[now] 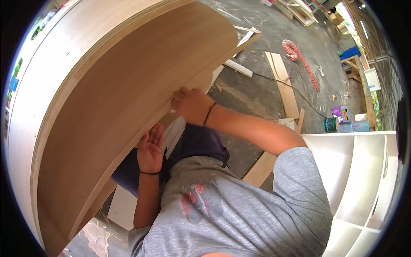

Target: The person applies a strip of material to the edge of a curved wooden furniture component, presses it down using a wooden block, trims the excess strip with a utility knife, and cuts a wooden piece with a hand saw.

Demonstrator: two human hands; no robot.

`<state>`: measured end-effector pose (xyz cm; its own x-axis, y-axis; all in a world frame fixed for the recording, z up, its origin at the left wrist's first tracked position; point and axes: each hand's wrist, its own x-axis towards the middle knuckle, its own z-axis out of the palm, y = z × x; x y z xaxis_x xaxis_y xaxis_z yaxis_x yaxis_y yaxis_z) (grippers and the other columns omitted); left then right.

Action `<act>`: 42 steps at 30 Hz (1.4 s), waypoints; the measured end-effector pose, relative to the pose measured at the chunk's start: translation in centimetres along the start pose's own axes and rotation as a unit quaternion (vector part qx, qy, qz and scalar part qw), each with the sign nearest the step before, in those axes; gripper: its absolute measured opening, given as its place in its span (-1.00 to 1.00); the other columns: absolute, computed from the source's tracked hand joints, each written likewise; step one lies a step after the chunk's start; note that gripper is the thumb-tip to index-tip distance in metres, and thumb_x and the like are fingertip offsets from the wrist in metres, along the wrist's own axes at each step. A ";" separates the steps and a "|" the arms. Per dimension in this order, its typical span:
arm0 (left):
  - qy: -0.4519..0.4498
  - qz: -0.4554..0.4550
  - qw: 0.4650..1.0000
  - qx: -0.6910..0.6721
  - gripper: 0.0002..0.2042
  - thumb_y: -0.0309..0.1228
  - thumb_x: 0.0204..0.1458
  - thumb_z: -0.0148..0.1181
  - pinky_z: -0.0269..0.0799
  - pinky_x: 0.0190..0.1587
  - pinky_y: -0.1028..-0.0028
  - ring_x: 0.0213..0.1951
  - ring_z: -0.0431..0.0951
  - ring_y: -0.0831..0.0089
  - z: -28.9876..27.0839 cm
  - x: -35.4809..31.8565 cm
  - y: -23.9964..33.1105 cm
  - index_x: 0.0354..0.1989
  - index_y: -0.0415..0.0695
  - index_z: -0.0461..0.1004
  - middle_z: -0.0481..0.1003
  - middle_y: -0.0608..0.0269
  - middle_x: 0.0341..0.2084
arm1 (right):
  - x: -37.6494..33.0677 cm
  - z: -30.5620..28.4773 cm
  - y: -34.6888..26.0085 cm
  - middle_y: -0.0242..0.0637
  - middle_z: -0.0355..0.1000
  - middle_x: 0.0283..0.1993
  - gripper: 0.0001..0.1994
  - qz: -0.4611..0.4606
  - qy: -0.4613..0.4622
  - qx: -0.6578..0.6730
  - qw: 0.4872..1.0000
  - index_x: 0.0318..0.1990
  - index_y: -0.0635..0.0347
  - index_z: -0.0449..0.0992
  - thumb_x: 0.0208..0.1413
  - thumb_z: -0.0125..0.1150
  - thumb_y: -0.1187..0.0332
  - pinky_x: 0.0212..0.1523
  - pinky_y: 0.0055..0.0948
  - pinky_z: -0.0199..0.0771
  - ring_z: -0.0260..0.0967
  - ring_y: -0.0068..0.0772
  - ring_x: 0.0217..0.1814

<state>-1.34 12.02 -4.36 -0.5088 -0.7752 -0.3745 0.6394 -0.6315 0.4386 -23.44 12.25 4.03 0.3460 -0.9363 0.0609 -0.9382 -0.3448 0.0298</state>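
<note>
A large light-wood cabinet [137, 55] with curved panels leans over me from the left. My right hand [188, 105] is at the front edge of its lower panel, fingers curled in and somewhat blurred by motion. A small pale tip shows below those fingers; what they hold, if anything, I cannot make out. Lower and to the left, my left hand [151, 150] is held palm up with its fingers stretched out. Its fingertips are close under the same panel edge [128, 147], and I see nothing in the palm.
At the right stands a white shelf unit [329, 158] with compartments. Wooden boards [282, 85], a cable [306, 100] and a coiled red hose [302, 60] lie on the dark floor. Several cans, including a green one [331, 124], stand beyond the shelf.
</note>
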 end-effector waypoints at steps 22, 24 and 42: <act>0.349 0.159 0.915 0.120 -0.73 -0.23 0.11 0.09 0.52 -0.43 0.47 -0.54 0.52 0.42 -3.3 -7.3 5.2 -0.40 -0.23 0.40 0.43 0.24 -0.62 | 5.5 -0.1 -2.8 -0.27 0.31 -0.37 -0.77 -0.288 0.042 0.060 0.955 -0.31 0.17 0.46 -0.24 0.11 0.40 -0.23 -0.32 0.30 0.31 -0.29 -0.29; 0.344 0.178 0.916 0.104 -0.75 -0.25 0.11 0.09 0.52 -0.44 0.46 -0.54 0.52 0.43 -3.7 -7.6 5.5 -0.40 -0.22 0.40 0.42 0.24 -0.63 | 6.7 -0.5 -5.8 -0.26 0.34 -0.30 -0.75 -0.300 0.018 0.037 0.953 -0.27 0.17 0.46 -0.21 0.10 0.40 -0.16 -0.28 0.31 0.32 -0.27 -0.22; 0.383 0.282 0.877 0.070 -0.76 -0.31 0.09 0.13 0.41 -0.47 0.60 -0.60 0.36 0.62 -7.0 -8.8 5.5 -0.49 -0.20 0.33 0.30 0.38 -0.66 | 3.0 -0.2 -5.0 0.04 0.38 -0.24 -0.76 -0.092 -0.042 0.022 0.995 -0.28 0.30 0.44 -0.17 0.11 0.43 -0.20 -0.09 0.42 0.38 0.07 -0.21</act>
<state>10.67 15.52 -4.36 0.4364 -0.7601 -0.4815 0.5608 -0.1887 0.8062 -17.72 11.14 4.31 0.5122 -0.8585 -0.0243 -0.8588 -0.5121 -0.0116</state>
